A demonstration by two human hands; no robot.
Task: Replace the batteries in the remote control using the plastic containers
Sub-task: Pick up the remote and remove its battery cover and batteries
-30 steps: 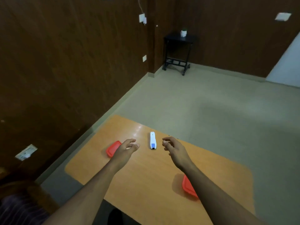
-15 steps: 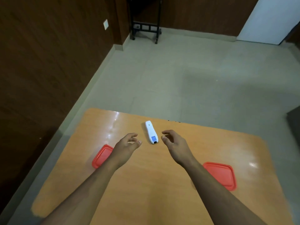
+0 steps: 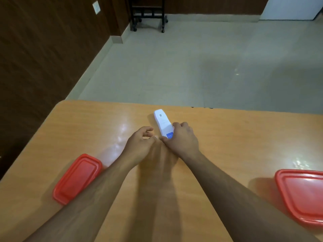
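A: White remote control (image 3: pixel 163 123) lies back-up on the orange wooden table (image 3: pixel 244 137), centre of frame, long axis running up and slightly left. Blue label at its near end.

B: Right hand (image 3: pixel 181 139)?

A: Clamped on the near end of the remote: fingers curl over its right edge, thumb presses by the blue label.

B: Left hand (image 3: pixel 139 143)?

A: Just left of the remote, fingers loosely curled and apart, holding nothing. Its fingertips sit next to the right thumb; I cannot tell if they touch the remote.

B: Containers?

A: Two, both with red lids on. Left container (image 3: pixel 76 179) at lower left, partly under the left forearm. Right container (image 3: pixel 302 194) at lower right, cut by the frame edge. Both well apart from the remote.
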